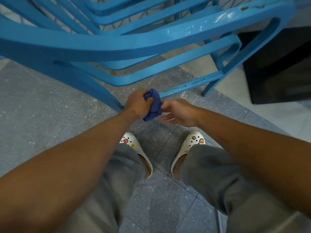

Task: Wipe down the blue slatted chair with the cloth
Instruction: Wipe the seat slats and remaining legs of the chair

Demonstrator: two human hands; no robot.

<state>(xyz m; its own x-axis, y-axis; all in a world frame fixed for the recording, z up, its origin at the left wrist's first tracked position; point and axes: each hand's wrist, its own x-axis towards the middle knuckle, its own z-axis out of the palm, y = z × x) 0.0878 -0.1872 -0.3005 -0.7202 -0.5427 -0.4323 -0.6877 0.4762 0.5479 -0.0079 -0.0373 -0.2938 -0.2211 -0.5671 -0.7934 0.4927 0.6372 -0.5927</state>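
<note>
Hands [138, 103] [180, 113] with cloth [154, 105] beside black box [277, 68]

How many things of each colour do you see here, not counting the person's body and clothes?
Light blue: 1, the slatted chair
Dark blue: 1, the cloth, gripped in the left hand, with the right hand touching it
White: 2, the clogs
Black: 1, the box-like object at right
Total: 5

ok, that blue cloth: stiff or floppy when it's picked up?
Probably floppy: the cloth sits bunched in the left hand, its lower end hanging loose. Likely light, since the fingers hold it without the right hand bearing it. Unlikely to slip or roll.
</note>
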